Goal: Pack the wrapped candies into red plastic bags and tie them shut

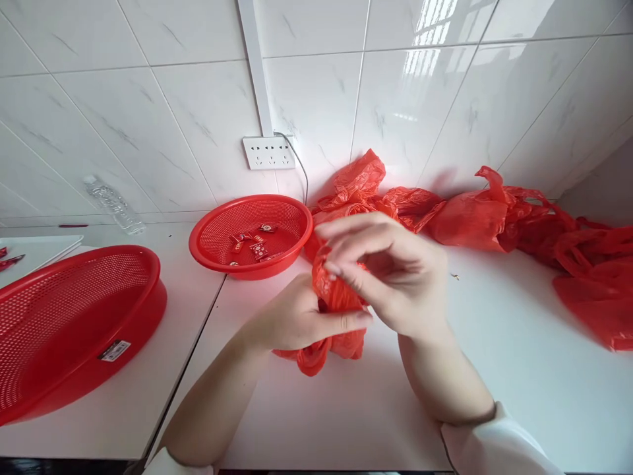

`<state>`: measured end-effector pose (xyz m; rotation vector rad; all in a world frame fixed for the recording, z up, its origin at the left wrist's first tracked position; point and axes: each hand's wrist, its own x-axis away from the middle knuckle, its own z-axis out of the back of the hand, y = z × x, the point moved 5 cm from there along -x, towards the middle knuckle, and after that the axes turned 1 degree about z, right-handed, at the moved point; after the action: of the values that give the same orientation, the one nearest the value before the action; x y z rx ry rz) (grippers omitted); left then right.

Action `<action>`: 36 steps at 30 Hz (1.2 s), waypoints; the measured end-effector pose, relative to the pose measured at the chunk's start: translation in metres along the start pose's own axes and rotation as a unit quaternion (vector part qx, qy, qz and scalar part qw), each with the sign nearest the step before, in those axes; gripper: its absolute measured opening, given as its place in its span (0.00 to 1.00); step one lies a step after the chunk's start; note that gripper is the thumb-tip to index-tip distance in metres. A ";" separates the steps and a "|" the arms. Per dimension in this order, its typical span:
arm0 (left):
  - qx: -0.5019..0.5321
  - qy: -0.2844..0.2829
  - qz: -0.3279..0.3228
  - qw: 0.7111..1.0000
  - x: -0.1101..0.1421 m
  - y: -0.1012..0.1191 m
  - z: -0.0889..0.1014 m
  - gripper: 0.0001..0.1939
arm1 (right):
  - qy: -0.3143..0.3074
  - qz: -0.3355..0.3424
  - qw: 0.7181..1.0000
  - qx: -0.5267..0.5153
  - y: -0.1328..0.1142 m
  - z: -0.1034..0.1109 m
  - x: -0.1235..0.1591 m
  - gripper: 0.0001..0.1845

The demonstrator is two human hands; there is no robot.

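Note:
A crumpled red plastic bag (346, 343) is between my hands, above the white table (356, 415). My left hand (301, 313) wraps round the bag, its thumb stretched across the front. Over the bag's top is my right hand (395, 270), with thumb and forefinger brought together at the edge of the plastic. Whether those fingertips pinch the bag is blurred. Behind my left hand stands a red mesh basket (198, 251) with several small wrapped sweets (258, 251) in it.
Several filled red plastic bags (469, 218) line the wall and right side. A larger red basket (153, 297) stands at left, near a clear plastic bottle (115, 204) and a white tray (44, 254). A power socket (268, 153) is on the tiled wall.

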<state>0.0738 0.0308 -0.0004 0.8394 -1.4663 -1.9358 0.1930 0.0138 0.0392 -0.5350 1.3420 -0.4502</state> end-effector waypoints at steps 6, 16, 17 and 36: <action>0.118 0.069 0.116 0.984 0.002 -0.013 0.019 0.19 | -0.055 -0.156 0.983 -0.079 0.040 0.002 -0.007 0.18; 0.189 0.065 0.108 0.974 0.004 -0.007 0.035 0.20 | -0.162 -0.175 0.950 -0.199 0.064 -0.013 -0.007 0.12; 0.182 0.069 0.110 0.975 0.004 -0.008 0.035 0.18 | -0.155 -0.178 0.954 -0.183 0.066 -0.012 -0.007 0.11; -0.135 -0.007 0.031 0.990 0.010 -0.005 0.049 0.07 | -0.211 -0.090 0.963 -0.143 0.072 -0.013 -0.008 0.12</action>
<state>0.0297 0.0542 0.0036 0.6515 -1.1873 -2.0375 0.1790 0.0744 0.0007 -0.9423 0.9523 -0.2674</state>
